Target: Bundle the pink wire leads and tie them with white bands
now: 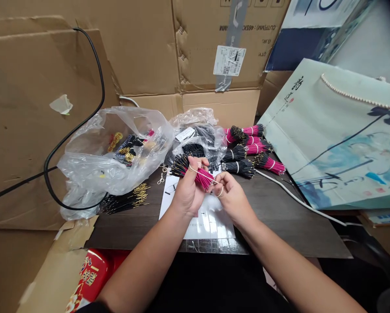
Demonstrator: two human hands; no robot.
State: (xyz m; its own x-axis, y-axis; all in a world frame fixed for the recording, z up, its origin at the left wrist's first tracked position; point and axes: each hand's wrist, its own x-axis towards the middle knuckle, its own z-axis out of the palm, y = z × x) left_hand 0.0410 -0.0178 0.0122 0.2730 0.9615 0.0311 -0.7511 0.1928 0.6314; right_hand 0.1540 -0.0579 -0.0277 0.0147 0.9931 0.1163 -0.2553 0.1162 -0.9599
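My left hand (190, 195) is closed round a bundle of short pink wires with black ends (204, 179), tilted above the desk. A pale rubber band (208, 175) runs along the bundle from my left thumb to my right hand (231, 195). The right fingers pinch that band near the bundle's pink end, and another loop of it hangs by the fingertips. Beneath both hands lies a white printed sheet (211, 224) with small black pieces on it. Several banded bundles of black wires (238, 167) and pink wires (270, 165) rest to the right.
Left stands an open clear plastic bag (116, 174) with more wires inside. Loose black wires with gold tips (126, 200) lie before it. Rubber bands (162, 175) sit nearby. A black cable (100, 82), white cable (292, 193), cardboard boxes (142, 48) and paper bag (348, 143) surround the desk.
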